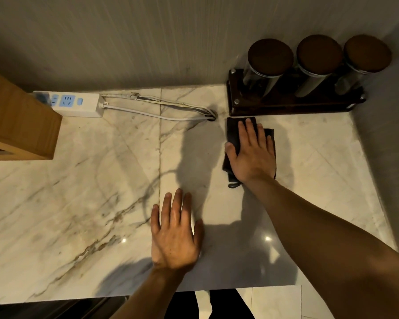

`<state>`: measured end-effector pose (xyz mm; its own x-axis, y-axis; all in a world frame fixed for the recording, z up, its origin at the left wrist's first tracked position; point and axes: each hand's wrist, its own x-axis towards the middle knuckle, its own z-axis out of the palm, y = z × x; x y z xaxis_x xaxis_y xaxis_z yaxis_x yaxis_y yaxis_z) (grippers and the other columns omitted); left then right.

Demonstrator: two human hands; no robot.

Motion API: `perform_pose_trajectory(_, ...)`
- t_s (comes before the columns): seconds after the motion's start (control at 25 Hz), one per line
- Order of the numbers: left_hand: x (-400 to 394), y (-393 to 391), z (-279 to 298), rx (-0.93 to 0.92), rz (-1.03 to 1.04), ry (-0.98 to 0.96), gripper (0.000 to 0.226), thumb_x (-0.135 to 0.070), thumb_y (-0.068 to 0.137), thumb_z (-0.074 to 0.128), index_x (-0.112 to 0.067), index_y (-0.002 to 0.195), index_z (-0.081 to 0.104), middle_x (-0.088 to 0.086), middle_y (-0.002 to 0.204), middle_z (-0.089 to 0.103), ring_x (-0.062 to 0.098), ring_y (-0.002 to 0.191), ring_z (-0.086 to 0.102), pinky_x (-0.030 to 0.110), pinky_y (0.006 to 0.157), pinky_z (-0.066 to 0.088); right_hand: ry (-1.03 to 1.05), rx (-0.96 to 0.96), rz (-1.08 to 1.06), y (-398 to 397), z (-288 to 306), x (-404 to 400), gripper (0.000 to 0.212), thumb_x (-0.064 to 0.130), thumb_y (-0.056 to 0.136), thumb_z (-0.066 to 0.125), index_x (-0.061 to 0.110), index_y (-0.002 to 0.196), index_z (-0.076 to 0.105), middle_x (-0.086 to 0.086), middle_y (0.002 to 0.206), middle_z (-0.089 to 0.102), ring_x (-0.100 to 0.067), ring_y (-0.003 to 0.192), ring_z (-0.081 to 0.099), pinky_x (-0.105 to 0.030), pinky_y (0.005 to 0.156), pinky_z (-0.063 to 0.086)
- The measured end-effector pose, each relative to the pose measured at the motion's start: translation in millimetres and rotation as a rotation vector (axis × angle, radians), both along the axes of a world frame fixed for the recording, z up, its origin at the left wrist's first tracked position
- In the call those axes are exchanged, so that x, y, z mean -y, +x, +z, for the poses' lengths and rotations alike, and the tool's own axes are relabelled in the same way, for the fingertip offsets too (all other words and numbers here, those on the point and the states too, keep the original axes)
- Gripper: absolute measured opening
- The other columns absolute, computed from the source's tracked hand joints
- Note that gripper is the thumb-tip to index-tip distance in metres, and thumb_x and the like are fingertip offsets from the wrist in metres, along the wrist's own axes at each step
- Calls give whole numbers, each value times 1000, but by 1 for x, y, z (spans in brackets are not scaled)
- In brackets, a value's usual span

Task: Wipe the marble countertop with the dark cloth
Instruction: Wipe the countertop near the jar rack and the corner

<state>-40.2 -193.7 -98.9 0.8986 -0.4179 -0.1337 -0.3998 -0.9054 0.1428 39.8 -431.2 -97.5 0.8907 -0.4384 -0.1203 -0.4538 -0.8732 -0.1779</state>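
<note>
The marble countertop is white with grey and brown veins and fills most of the view. A dark cloth lies flat on it at the back right, just in front of a jar rack. My right hand presses flat on the cloth with fingers spread, covering most of it; a small loop of the cloth sticks out near my wrist. My left hand rests palm down on the bare marble near the front edge, fingers apart, holding nothing.
A dark wooden rack with three lidded glass jars stands against the back wall. A white power strip and its cables lie at the back left, beside a wooden box. A wall borders the counter on the right.
</note>
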Motion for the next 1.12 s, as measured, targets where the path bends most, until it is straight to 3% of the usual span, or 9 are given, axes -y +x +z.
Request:
perform_pose_trajectory(0.36, 0, -2, 2, 10, 4, 12, 62, -44, 91, 35, -13, 145, 37, 9, 154, 35, 31, 143, 25, 52, 116, 16, 106, 17, -402, -6, 2, -12, 68, 53, 97, 18, 18, 153, 1, -4, 162, -1, -26, 147, -4, -46, 119, -2)
perform_pose_trajectory(0.72, -1, -2, -1, 54, 1, -8, 63, -43, 89, 38, -9, 141, 44, 13, 148, 44, 34, 139, 31, 54, 113, 21, 89, 13, -470, -46, 1, -28, 70, 55, 96, 15, 17, 153, -3, -5, 162, -4, -25, 147, -6, -45, 119, -4)
perform_pose_trajectory(1.12, -2, -5, 4, 51, -5, -46, 65, -46, 91, 32, -9, 144, 40, 12, 151, 39, 34, 142, 28, 53, 116, 17, 62, 30, -515, -120, -4, -63, 70, 55, 96, 16, 18, 153, -3, -4, 162, 0, -24, 147, -3, -43, 118, -4)
